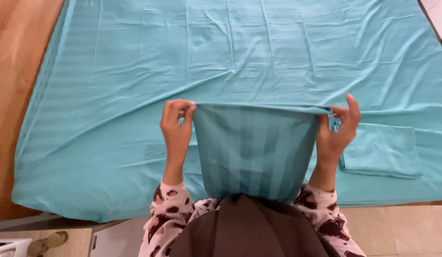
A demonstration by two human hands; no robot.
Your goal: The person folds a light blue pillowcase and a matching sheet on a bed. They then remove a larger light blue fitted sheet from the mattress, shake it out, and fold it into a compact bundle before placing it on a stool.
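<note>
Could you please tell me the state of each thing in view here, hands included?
Striped teal cloth: held up by its top corners, hanging.
Left hand: pinching the cloth's left corner.
Right hand: pinching the right corner.
Teal bedsheet: spread flat, lightly creased.
Folded teal piece: lying folded on the sheet.

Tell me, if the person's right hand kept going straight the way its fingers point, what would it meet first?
The right hand pinches a corner of the teal striped pillowcase, fingers aimed up and away. Straight on, it would likely meet only the spread teal bedsheet; how high the hand sits above it is unclear.
</note>
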